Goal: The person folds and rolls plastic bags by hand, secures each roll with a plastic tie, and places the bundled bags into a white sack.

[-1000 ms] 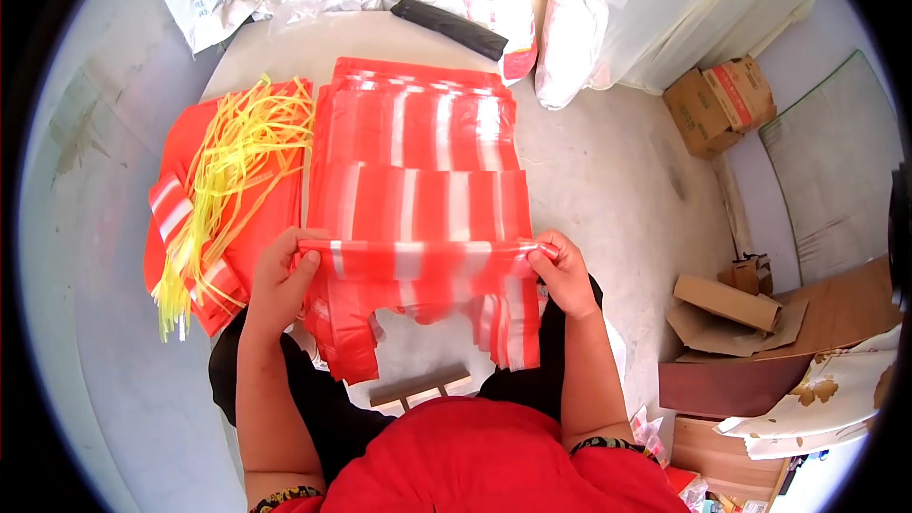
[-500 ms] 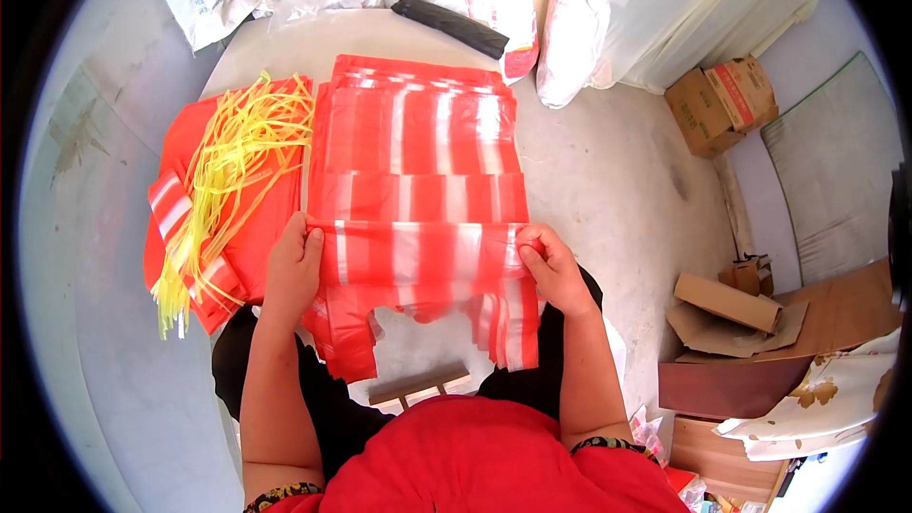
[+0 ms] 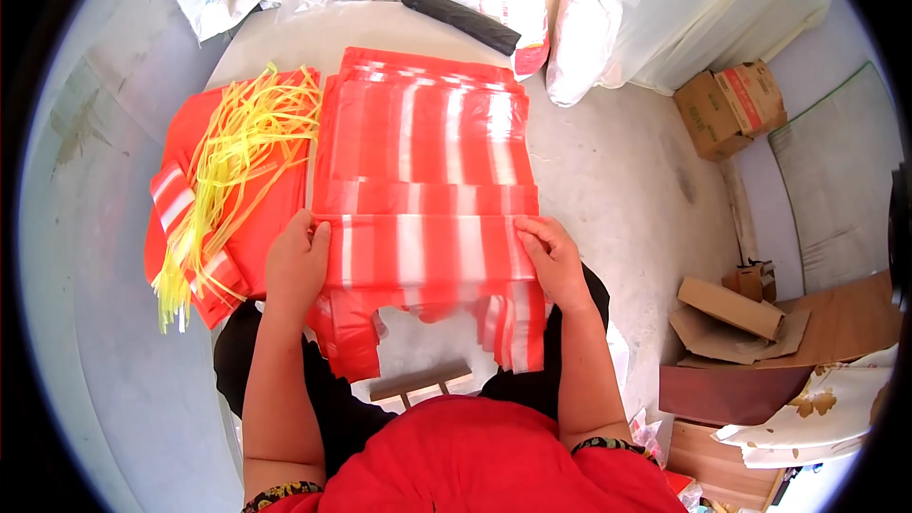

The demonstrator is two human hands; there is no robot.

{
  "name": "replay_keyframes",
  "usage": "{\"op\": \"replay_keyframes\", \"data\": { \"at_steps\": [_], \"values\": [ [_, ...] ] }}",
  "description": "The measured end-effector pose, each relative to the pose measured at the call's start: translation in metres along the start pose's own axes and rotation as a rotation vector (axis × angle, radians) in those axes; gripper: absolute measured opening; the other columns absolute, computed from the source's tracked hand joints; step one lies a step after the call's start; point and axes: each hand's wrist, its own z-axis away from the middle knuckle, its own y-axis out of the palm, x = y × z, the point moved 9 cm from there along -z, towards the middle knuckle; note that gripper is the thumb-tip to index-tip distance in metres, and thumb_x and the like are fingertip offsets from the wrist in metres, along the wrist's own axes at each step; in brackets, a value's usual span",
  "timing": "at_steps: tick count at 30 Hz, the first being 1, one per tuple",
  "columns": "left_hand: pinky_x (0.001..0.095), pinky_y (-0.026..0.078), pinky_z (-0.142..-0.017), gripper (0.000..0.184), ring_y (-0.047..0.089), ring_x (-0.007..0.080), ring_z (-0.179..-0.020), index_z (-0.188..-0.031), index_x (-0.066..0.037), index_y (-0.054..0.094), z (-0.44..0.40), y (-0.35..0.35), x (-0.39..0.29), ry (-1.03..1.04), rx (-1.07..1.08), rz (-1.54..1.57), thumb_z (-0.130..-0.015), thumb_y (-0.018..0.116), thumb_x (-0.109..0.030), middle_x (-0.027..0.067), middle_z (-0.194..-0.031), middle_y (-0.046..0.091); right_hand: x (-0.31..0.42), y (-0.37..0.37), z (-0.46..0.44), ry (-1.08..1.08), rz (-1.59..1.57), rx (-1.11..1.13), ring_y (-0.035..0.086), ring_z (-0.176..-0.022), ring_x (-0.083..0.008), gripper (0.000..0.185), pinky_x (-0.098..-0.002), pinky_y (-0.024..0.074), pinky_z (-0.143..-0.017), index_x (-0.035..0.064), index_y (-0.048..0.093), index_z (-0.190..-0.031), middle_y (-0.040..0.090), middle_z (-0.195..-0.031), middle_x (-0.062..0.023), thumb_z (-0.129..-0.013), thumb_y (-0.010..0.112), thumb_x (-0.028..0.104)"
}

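Left hand [image 3: 299,261] and right hand [image 3: 556,261] each pinch, thumb against fingers, one side of the top red-and-white striped bag [image 3: 432,252], which lies flat on the striped stack [image 3: 432,128]. Curled fingertips are partly hidden; yellow strips [image 3: 252,133] lie beyond, left.

Bright, soft light puts white glare on the glossy striped plastic [image 3: 501,123], with faint shadows. Fisheye distortion curves the pale left wall [image 3: 109,228] inside a black, rounded border.

Glossy, thin plastic striped bags [image 3: 432,133].
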Motion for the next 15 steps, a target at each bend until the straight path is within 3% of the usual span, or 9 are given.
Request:
{"op": "replay_keyframes", "data": {
  "at_steps": [5,11,14,15],
  "values": [
    [0.0466,0.05,-0.068,0.028,0.068,0.038,-0.077,-0.092,-0.002,0.059,-0.004,0.001,0.0,-0.039,0.055,-0.161,-0.1,0.068,-0.028,0.0198,-0.08,0.067,-0.004,0.002,0.0,-0.017,0.171,-0.051,0.066,-0.105,-0.0274,0.025,-0.0339,0.0516,-0.093,0.0049,0.074,-0.123,0.066,-0.114,-0.014,-0.103,0.061,0.013],
    [0.0447,0.052,-0.073,0.022,0.068,0.0341,-0.088,-0.088,-0.005,0.064,-0.005,-0.01,-0.013,0.005,-0.037,-0.181,-0.088,0.079,-0.02,0.0148,-0.094,0.07,0.004,0.001,0.008,0.153,0.414,0.032,0.061,-0.123,-0.034,0.036,-0.0431,0.0486,-0.104,0.0107,0.072,-0.13,0.059,-0.139,-0.0176,-0.099,0.066,0.029],
    [0.0454,0.054,-0.089,0.029,0.067,0.0352,-0.105,-0.102,-0.004,0.071,0.014,-0.017,-0.06,0.517,-0.146,-0.193,-0.08,0.084,-0.019,0.0135,-0.111,0.071,0.041,0.005,0.017,-0.091,0.949,-0.029,0.053,-0.134,-0.0369,0.047,-0.0485,0.0423,-0.113,0.0111,0.068,-0.136,0.054,-0.148,-0.0179,-0.096,0.07,0.035],
    [0.046,0.053,-0.094,0.034,0.066,0.036,-0.112,-0.106,-0.004,0.072,0.018,-0.012,-0.068,0.574,-0.063,-0.171,-0.079,0.085,-0.02,0.0138,-0.115,0.071,0.056,0.011,0.018,-0.148,0.976,-0.011,0.051,-0.138,-0.0375,0.05,-0.0502,0.0392,-0.116,0.0099,0.066,-0.138,0.052,-0.151,-0.0176,-0.094,0.071,0.034]
  ]
}}
